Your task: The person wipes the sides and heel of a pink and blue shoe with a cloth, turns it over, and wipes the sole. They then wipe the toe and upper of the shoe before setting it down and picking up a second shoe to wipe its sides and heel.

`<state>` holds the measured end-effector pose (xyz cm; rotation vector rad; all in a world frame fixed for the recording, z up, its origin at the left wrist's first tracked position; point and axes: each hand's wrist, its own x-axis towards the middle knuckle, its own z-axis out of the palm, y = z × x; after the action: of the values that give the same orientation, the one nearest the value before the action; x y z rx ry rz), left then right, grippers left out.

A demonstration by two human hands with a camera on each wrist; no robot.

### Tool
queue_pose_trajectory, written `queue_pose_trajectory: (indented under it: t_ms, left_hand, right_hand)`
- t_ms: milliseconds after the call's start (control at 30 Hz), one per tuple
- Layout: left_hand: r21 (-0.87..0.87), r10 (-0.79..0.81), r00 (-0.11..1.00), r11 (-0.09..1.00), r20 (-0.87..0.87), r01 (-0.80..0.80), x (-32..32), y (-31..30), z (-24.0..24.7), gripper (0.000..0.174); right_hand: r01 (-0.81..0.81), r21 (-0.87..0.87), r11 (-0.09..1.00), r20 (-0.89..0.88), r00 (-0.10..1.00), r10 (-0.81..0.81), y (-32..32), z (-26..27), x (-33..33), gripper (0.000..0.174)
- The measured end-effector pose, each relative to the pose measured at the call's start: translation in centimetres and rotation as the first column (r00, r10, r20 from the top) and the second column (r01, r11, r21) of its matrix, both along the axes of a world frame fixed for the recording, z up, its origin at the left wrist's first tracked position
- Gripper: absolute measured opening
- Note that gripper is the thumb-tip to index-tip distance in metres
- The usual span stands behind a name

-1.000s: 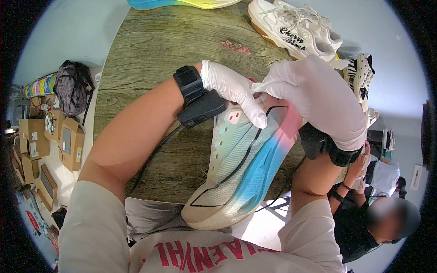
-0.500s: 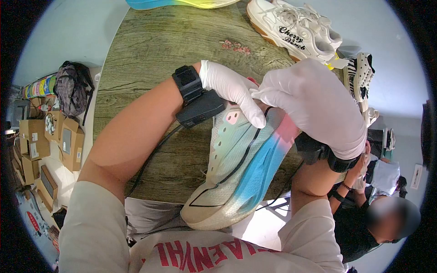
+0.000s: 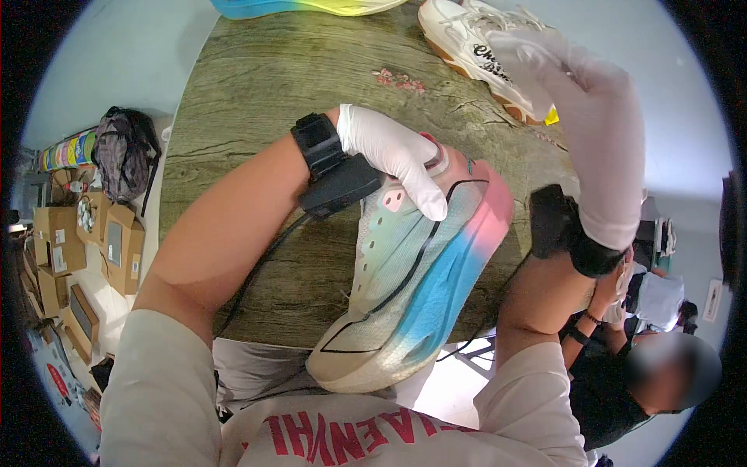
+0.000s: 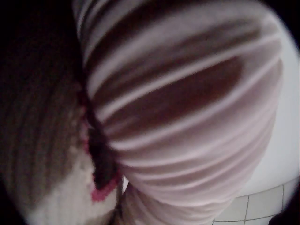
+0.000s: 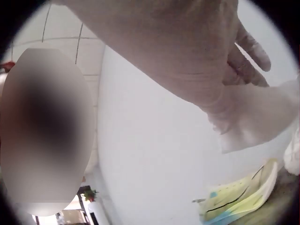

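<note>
A running shoe in pale mint, pink and blue lies toe toward the person, its front reaching past the table edge. My gloved left hand holds it by the collar, thumb along the outer side and the other fingers hidden. Close up in the left wrist view are the wrinkled glove and a pink edge. My gloved right hand is raised, blurred, over the white sneakers with black lettering. By its fingers a pale, cloth-like piece shows in the right wrist view; I cannot tell whether it is held.
A yellow and blue shoe lies at the far edge of the wooden table. Cardboard boxes and a backpack stand at left. Another person is at lower right. Cables run from both wrist cameras.
My right hand has left the shoe's collar and swung up and right toward the white sneakers, uncovering the shoe's pink heel. The left hand and the shoe have hardly moved.
</note>
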<state>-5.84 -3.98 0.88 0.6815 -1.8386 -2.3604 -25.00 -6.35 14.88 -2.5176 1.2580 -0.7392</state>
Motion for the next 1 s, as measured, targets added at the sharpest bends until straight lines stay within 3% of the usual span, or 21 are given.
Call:
queue_pose_trajectory:
  t_ms: [33, 100, 133, 167, 200, 233, 267, 300, 367, 400, 467, 600, 700, 767, 800, 867, 900, 933, 967, 1000]
  left_hand:
    - [0.004, 0.007, 1.0, 1.0, 0.017, -0.007, -0.1, -0.1, -0.1, 0.044]
    - [0.011, 0.013, 0.999, 1.0, 0.046, -0.014, -0.1, -0.1, -0.2, 0.044]
    - [0.016, 0.026, 0.997, 0.999, 0.073, -0.027, -0.1, 0.0, -0.2, 0.043]
    - [0.017, 0.026, 0.997, 1.0, 0.072, -0.027, -0.2, 0.1, -0.2, 0.043]
    - [-0.047, 0.054, 0.997, 0.998, 0.057, -0.051, -0.3, 0.2, -0.3, 0.045]
    - [-0.11, 0.081, 0.996, 0.991, 0.04, -0.076, -0.3, 0.2, -0.3, 0.05]
    - [-0.11, 0.082, 0.996, 0.991, 0.04, -0.078, -0.3, 0.1, -0.2, 0.05]
    - [-0.102, 0.042, 0.998, 0.994, 0.048, -0.037, -0.2, -0.1, 0.1, 0.05]
    - [-0.094, 0.004, 0.998, 0.996, 0.056, 0.001, 0.0, 0.0, 0.6, 0.051]
    - [-0.094, 0.039, 0.998, 0.995, 0.047, -0.034, 0.0, 0.2, 0.9, 0.051]
    - [-0.093, 0.071, 0.997, 0.993, 0.037, -0.068, -0.1, 0.4, 1.0, 0.052]
    - [-0.05, 0.085, 0.996, 0.995, 0.035, -0.083, -0.1, 0.5, 0.5, 0.054]
    - [-0.059, 0.1, 0.995, 0.993, -0.026, -0.101, -0.2, 0.5, -0.3, 0.052]
    - [-0.071, 0.092, 0.994, 0.993, -0.056, -0.096, -0.1, 0.7, -0.4, 0.051]
    - [-0.031, 0.156, 0.981, 0.987, -0.119, -0.16, -0.2, 1.4, 0.6, 0.048]
    - [0.014, 0.219, 0.959, 0.975, -0.178, -0.22, -0.1, 1.8, 1.1, 0.046]
    - [0.065, 0.186, 0.973, 0.982, -0.134, -0.178, -0.1, 1.6, 0.9, 0.045]
    - [0.118, 0.15, 0.985, 0.983, -0.091, -0.139, 0.0, 1.4, 0.7, 0.045]
    - [0.118, 0.15, 0.985, 0.983, -0.092, -0.138, 0.1, 1.2, 0.4, 0.045]
    - [0.1, 0.116, 0.99, 0.989, -0.079, -0.108, 0.1, 0.9, 0.2, 0.045]
  right_hand:
    - [0.004, 0.0, 1.0, 0.001, 1.0, -0.004, -0.7, -0.5, 0.0, 0.025]
    - [-0.369, -0.162, 0.915, -0.188, 0.922, 0.338, -1.2, -1.3, 0.0, 0.025]
    - [-0.219, 0.102, 0.97, -0.152, 0.961, 0.233, -0.8, -1.8, 0.4, 0.022]
    - [-0.219, 0.102, 0.97, -0.152, 0.961, 0.232, -1.4, -3.0, 0.1, 0.022]
    - [-0.487, -0.034, 0.873, -0.236, 0.852, 0.467, -1.9, -4.0, 0.5, 0.023]
    - [-0.718, -0.139, 0.682, -0.348, 0.68, 0.645, -2.2, -4.4, 0.7, 0.027]
    - [-0.563, 0.142, 0.814, -0.203, 0.789, 0.58, -1.7, -4.6, 0.4, 0.022]
    - [-0.565, 0.142, 0.813, -0.202, 0.787, 0.582, -1.8, -4.4, 0.5, 0.022]
    - [-0.671, 0.082, 0.737, -0.416, 0.649, 0.637, -1.9, -4.2, 0.7, 0.021]
    - [-0.671, 0.083, 0.736, -0.416, 0.648, 0.638, -1.7, -4.0, 0.8, 0.021]
    - [-0.535, 0.249, 0.807, -0.323, 0.74, 0.59, -1.1, -3.7, 0.8, 0.019]
    - [-0.49, 0.296, 0.82, -0.342, 0.747, 0.57, -0.7, -3.1, 0.5, 0.02]
    - [-0.546, 0.221, 0.808, -0.409, 0.7, 0.585, -0.6, -3.2, 0.0, 0.02]
    - [-0.609, -0.002, 0.793, -0.44, 0.713, 0.546, -0.5, -4.1, -0.5, 0.019]
    - [-0.609, -0.002, 0.793, -0.44, 0.713, 0.546, -0.3, -3.8, -0.3, 0.019]
    - [-0.59, 0.166, 0.79, -0.303, 0.732, 0.61, 0.3, -2.6, 0.2, 0.022]
    - [-0.59, 0.166, 0.79, -0.303, 0.732, 0.61, 0.8, -2.0, 0.5, 0.022]
    - [-0.492, 0.243, 0.836, -0.358, 0.755, 0.549, 1.3, -1.4, 0.8, 0.021]
    - [-0.384, 0.31, 0.87, -0.416, 0.768, 0.487, 1.6, -1.1, 0.9, 0.02]
    - [-0.383, 0.31, 0.87, -0.417, 0.768, 0.487, 1.7, -1.2, 0.9, 0.02]
